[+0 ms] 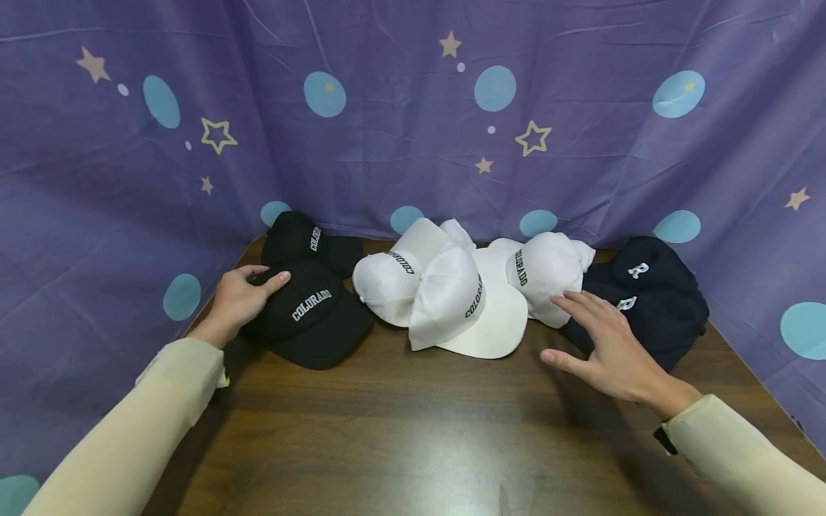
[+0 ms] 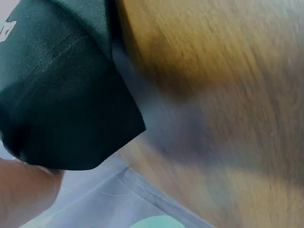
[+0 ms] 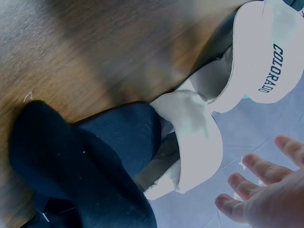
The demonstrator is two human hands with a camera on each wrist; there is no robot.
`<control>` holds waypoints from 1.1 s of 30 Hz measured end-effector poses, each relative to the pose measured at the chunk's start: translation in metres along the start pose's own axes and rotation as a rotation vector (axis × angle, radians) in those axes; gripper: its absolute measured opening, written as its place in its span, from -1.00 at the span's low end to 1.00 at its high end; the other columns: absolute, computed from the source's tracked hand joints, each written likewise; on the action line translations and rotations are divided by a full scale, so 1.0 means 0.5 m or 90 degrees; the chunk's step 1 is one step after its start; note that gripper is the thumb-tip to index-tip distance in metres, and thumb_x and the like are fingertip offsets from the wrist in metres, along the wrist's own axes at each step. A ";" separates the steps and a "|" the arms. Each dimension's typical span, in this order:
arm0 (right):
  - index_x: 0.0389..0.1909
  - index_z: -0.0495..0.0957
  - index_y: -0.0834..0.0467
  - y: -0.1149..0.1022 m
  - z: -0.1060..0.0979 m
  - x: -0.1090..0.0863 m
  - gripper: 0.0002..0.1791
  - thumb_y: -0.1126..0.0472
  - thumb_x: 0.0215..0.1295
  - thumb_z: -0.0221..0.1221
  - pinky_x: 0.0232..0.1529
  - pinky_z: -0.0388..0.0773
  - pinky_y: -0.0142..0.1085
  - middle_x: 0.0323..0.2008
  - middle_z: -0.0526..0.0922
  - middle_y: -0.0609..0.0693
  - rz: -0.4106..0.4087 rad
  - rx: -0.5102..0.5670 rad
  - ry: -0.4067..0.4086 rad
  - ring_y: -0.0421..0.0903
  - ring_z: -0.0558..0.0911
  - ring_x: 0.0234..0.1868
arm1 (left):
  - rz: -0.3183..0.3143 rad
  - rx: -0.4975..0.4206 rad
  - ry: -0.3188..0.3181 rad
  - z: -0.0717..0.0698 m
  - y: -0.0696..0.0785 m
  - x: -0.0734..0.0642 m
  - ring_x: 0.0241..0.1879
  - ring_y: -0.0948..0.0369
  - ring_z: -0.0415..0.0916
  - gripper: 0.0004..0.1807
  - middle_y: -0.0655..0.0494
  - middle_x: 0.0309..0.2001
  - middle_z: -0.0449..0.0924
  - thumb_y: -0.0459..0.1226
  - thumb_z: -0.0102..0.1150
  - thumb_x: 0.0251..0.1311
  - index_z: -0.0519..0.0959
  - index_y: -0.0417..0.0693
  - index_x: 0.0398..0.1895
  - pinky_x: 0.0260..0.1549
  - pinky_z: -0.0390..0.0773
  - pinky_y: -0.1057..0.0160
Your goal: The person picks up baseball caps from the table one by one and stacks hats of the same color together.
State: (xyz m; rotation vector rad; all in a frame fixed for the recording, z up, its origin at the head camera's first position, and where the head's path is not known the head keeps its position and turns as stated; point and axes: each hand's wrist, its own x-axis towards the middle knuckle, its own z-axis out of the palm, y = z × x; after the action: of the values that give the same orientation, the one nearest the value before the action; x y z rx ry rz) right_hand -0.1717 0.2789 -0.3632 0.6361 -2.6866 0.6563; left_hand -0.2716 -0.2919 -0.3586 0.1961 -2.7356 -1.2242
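Observation:
My left hand [image 1: 237, 299] grips the crown of the front black COLORADO cap [image 1: 310, 315], thumb on top and the other fingers partly hidden behind it. In the left wrist view this cap [image 2: 61, 95] fills the upper left, with part of the hand [image 2: 28, 190] below it. A second black cap [image 1: 293, 240] lies just behind. My right hand [image 1: 609, 351] hovers with fingers spread in front of the navy caps marked R [image 1: 665, 315], holding nothing. In the right wrist view the right hand's fingers [image 3: 266, 171] are apart from the caps.
Several white COLORADO caps [image 1: 445, 301] sit overlapping along the back middle of the wooden table [image 1: 413, 437], between the black and navy ones. A purple curtain [image 1: 400, 165] with stars and blue dots hangs behind and on both sides.

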 end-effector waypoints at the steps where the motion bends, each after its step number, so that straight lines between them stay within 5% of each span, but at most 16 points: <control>1: 0.52 0.32 0.01 -0.001 0.001 0.001 -0.04 -0.17 0.12 0.47 0.33 0.05 0.43 0.47 0.32 0.21 -0.002 0.002 0.002 0.34 0.16 0.50 | -0.001 -0.016 -0.002 -0.001 0.001 -0.001 0.41 -0.27 0.24 -0.03 -0.35 0.42 0.31 0.28 0.19 0.28 0.35 -0.33 0.44 0.37 0.26 -0.24; 7: 0.54 0.30 -0.04 -0.005 0.009 0.003 0.03 -0.20 0.06 0.51 0.34 0.09 0.39 0.47 0.32 0.20 -0.019 0.008 0.009 0.32 0.19 0.49 | -0.030 -0.086 -0.048 -0.006 0.008 -0.010 0.42 -0.20 0.26 -0.05 -0.30 0.44 0.32 0.25 0.28 0.24 0.34 -0.21 0.47 0.39 0.27 -0.19; 12: 0.54 0.30 -0.02 -0.007 0.016 0.003 0.04 -0.21 0.05 0.51 0.36 0.10 0.35 0.48 0.31 0.19 -0.025 0.012 0.005 0.29 0.20 0.50 | -0.046 -0.099 -0.082 -0.009 0.011 -0.015 0.25 -0.11 0.43 -0.04 -0.26 0.34 0.44 0.30 0.25 0.22 0.34 -0.17 0.48 0.26 0.41 -0.04; 16: 0.54 0.30 -0.02 -0.009 0.021 0.003 0.03 -0.20 0.06 0.51 0.36 0.10 0.32 0.47 0.32 0.17 -0.037 0.018 0.008 0.27 0.21 0.49 | -0.033 -0.135 -0.087 -0.014 0.012 -0.018 -0.03 0.17 0.60 -0.19 0.03 0.11 0.63 0.22 0.24 0.29 0.42 -0.13 0.41 -0.01 0.56 0.23; 21: 0.54 0.30 -0.04 -0.012 0.024 0.003 0.03 -0.18 0.06 0.51 0.34 0.11 0.33 0.47 0.33 0.16 -0.049 0.020 0.015 0.27 0.23 0.48 | -0.003 -0.246 -0.096 -0.024 0.017 -0.024 -0.35 0.38 0.67 -0.49 0.45 -0.29 0.72 0.02 0.28 0.36 0.53 -0.09 0.20 -0.30 0.64 0.40; 33: 0.55 0.29 -0.05 -0.019 0.028 0.009 0.03 -0.16 0.06 0.52 0.33 0.11 0.36 0.46 0.34 0.19 -0.052 0.027 0.020 0.29 0.23 0.48 | 0.061 -0.315 -0.199 -0.016 0.048 -0.054 -0.31 0.35 0.68 -0.76 0.37 -0.30 0.76 -0.14 0.24 0.43 0.67 0.02 0.06 -0.28 0.65 0.39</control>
State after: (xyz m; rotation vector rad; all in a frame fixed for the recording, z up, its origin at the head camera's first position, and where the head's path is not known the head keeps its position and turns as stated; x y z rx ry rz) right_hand -0.1733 0.2627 -0.3700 0.7353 -2.6090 0.6972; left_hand -0.2451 -0.2771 -0.3372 -0.1944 -2.5241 -1.9892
